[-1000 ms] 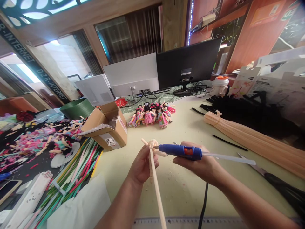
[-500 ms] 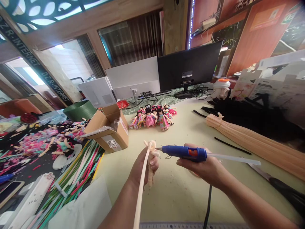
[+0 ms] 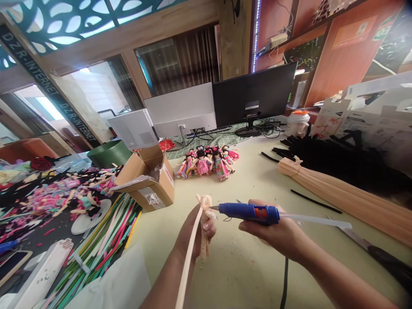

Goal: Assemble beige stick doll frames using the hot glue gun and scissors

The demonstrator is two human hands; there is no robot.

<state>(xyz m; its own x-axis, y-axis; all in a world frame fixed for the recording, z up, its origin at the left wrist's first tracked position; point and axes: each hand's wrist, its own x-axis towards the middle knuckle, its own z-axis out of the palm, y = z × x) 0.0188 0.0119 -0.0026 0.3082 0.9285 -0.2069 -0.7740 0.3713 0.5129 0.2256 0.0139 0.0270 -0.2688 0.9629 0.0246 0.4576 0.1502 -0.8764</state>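
My left hand (image 3: 192, 231) is closed round a small figure (image 3: 204, 240) of cream fuzzy stems, held upright. Its top is a small coiled loop, from which a long cream stem (image 3: 189, 253) runs down over my left forearm. In my right hand (image 3: 280, 231) is a blue glue gun (image 3: 247, 212), pointing left, with a clear glue stick (image 3: 317, 219) coming out of its back. The nozzle tip is at the right side of the loop; whether they touch I cannot tell.
Finished dolls (image 3: 203, 165) stand behind my hands, an open cardboard box (image 3: 161, 186) to their left. At right lie a cream stem bundle (image 3: 334, 186), black stems (image 3: 347, 161) and scissors (image 3: 363, 244). Coloured stems (image 3: 96, 236) lie at left. A dark cord (image 3: 285, 279) hangs below my right hand.
The view has tipped slightly upward, so the table things sit a little lower. The nozzle stays at the loop, and both hands keep their holds.
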